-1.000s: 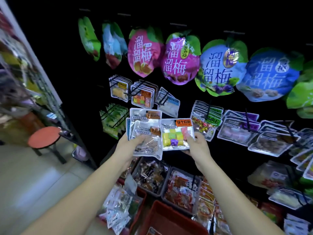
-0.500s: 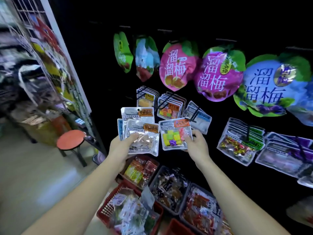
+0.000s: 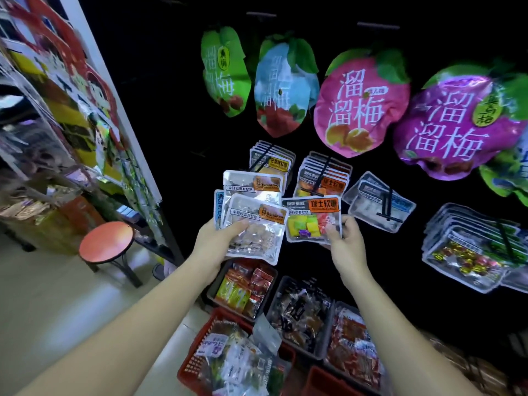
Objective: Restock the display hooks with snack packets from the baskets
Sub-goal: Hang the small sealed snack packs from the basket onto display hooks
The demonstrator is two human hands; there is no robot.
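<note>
our left hand grips a fan of clear packets; our right hand pinches a candy packet below the display hooks.

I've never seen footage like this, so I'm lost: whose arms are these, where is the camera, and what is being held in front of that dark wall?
No machine here: these are a person's bare arms, filmed by a camera worn on their head, looking forward and down. The left hand grips a stack of clear snack packets. The right hand pinches one packet of coloured candies. Behind them, hooked packets hang on a dark wall, under big plum bags. Below stand a red basket and grey bins of snacks.
</note>
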